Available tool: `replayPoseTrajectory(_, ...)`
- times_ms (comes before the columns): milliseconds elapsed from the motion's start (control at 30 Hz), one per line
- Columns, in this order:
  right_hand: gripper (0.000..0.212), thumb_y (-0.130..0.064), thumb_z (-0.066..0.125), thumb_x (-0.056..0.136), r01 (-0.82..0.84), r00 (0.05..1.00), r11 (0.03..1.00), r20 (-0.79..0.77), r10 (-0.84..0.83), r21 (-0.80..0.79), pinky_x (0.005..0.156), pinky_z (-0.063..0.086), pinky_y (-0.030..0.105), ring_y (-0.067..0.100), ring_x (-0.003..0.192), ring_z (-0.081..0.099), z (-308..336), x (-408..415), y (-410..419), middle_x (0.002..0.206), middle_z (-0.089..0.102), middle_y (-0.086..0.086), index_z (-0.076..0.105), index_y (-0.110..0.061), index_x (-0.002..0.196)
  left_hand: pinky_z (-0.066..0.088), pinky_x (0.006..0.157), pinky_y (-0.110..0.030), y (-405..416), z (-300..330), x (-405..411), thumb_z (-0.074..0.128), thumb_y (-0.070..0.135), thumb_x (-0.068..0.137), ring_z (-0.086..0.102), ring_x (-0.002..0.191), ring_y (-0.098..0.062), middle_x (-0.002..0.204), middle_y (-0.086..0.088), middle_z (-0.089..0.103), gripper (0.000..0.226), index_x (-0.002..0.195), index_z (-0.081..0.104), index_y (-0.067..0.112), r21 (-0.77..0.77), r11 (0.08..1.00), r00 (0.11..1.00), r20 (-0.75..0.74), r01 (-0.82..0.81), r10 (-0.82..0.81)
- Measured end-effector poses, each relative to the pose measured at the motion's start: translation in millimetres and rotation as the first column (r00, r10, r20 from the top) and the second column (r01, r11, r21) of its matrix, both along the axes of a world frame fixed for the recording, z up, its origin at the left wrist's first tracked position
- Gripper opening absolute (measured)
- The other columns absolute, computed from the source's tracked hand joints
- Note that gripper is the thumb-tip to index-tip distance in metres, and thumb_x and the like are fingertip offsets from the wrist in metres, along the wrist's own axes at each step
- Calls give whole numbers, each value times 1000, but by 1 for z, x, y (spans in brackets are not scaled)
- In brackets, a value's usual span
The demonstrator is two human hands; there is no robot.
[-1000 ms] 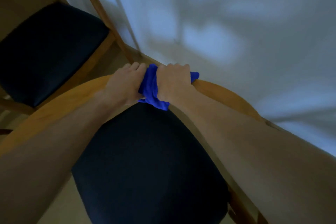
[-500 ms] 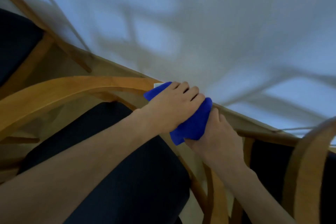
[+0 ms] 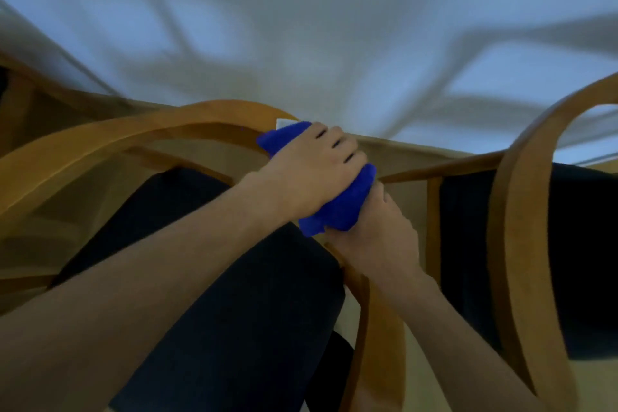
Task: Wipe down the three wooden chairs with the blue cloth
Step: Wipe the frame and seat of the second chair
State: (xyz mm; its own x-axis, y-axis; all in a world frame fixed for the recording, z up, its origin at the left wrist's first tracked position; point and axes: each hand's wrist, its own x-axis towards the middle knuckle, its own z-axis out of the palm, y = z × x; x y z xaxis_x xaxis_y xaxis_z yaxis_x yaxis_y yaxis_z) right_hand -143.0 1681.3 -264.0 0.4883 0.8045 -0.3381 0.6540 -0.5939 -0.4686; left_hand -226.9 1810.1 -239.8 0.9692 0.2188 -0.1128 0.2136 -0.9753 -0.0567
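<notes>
A wooden chair (image 3: 110,137) with a curved backrest and a dark seat cushion (image 3: 240,308) stands right below me. The blue cloth (image 3: 344,207) is bunched on the right end of that backrest rail. My left hand (image 3: 311,174) presses down on top of the cloth. My right hand (image 3: 378,237) grips it from below, where the rail bends down. A second wooden chair (image 3: 521,244) with a curved rail and dark seat stands to the right.
A white wall (image 3: 317,27) with blurred shadows fills the upper half, meeting the floor at a wooden skirting board (image 3: 418,150). A wooden part of another chair (image 3: 20,84) shows at the far left edge.
The view has swung right. Both hands and the cloth have slid from the middle of the backrest to its right end, and the second chair has come fully into view.
</notes>
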Motion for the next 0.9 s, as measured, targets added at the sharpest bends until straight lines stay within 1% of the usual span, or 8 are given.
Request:
replayPoseTrajectory(133,76,-73,66,59,194,970,948,-96,-224,-254,74,57,36,13,86,63,-9,-11,-95,99,59,-9,38,-26,113,32,107,-46,-104,-25,31,66,20,83,46,119,-30,128,-8,52,43,122,47,14,-91,985,974,-161,148,-161)
replayPoseTrajectory(233,76,-68,72,61,269,947,927,-102,-304,-261,71,54,31,13,85,61,-9,-28,-125,101,58,-6,36,-24,111,27,112,-43,-119,-34,20,68,19,81,43,125,-25,134,-4,49,52,127,44,18,-172,961,968,-92,216,-234)
replayPoseTrajectory(367,71,-59,74,65,242,970,959,58,-236,-146,78,56,39,17,91,61,-29,-18,-84,105,58,-2,41,-21,115,32,108,-37,-77,-28,15,67,20,81,48,117,-20,127,1,54,48,124,46,22,-57,970,971,-3,238,-239)
replayPoseTrajectory(467,60,-52,74,69,105,994,994,-20,-105,-22,75,56,40,16,85,61,-31,3,-28,97,61,-3,45,-21,112,38,99,-37,-31,-6,23,66,17,79,48,110,-23,120,-3,53,48,122,45,19,21,996,982,-170,84,-79)
replayPoseTrajectory(567,56,-47,75,72,61,995,998,-81,-59,32,74,57,38,13,83,60,-25,7,-21,98,60,-5,43,-24,112,35,94,-39,-25,4,19,59,13,78,47,108,-28,118,-9,52,43,119,46,14,65,998,991,-131,-27,36)
replayPoseTrajectory(633,55,-48,75,71,119,989,993,-89,-118,0,72,56,35,10,82,59,-20,0,-43,98,58,-7,41,-26,110,31,100,-42,-50,-6,16,56,16,80,46,112,-31,120,-9,52,38,117,46,14,82,996,996,-84,-36,43)
replayPoseTrajectory(800,66,-58,75,69,200,976,967,-58,-211,-160,74,56,33,13,87,60,-22,-5,-72,101,58,-6,42,-23,114,26,112,-44,-84,-21,27,65,24,83,42,124,-29,132,-6,48,48,124,42,18,5,999,988,-152,35,-34)
replayPoseTrajectory(900,62,-50,77,72,96,991,989,-81,-105,-116,74,52,29,11,89,58,-18,4,-46,104,58,-6,43,-21,116,29,109,-41,-58,-17,22,65,22,82,44,121,-25,131,-3,49,49,125,43,21,-37,999,994,-107,32,-35)
